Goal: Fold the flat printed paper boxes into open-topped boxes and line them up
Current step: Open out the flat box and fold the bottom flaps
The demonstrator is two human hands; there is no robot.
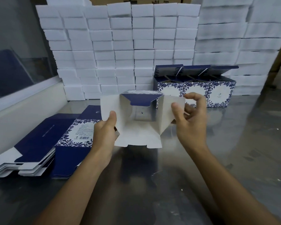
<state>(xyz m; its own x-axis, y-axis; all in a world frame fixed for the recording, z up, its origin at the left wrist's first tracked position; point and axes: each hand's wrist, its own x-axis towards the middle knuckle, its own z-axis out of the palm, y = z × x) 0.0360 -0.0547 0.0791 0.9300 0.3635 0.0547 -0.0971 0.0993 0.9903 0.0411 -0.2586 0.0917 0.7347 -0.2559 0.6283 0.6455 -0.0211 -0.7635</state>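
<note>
a: what's in the middle of the frame?

b: a half-formed paper box [136,120], held up above the steel counter [234,143] with its open end turned toward the camera. the inside is white, and a dark blue flap hangs down at its far top edge.

a: and the hands?

b: the left hand [104,132] grips the white side flap on the left of the box, thumb on the inner face, fingers curled behind it. the right hand [190,117] pinches the right side flap (thumb in front, fingers partly hidden behind the paper, forefinger hooked above the flap's top edge).

a: where are the flat ones?

b: lower left of the frame, a stack of flat boxes [44,146] lies on the counter, dark blue with a floral printed panel and a barcode on the top sheet. the left hand's wrist overlaps its right edge in the picture.

a: any finished?

b: three folded boxes [196,88] stand side by side right of centre, behind the held box, touching each other, lids tipped up and back.

a: behind them?

b: a wall of white foam blocks [120,46] fills the upper half of the frame, stacked in columns, with brown cartons just showing at the top edge.
</note>
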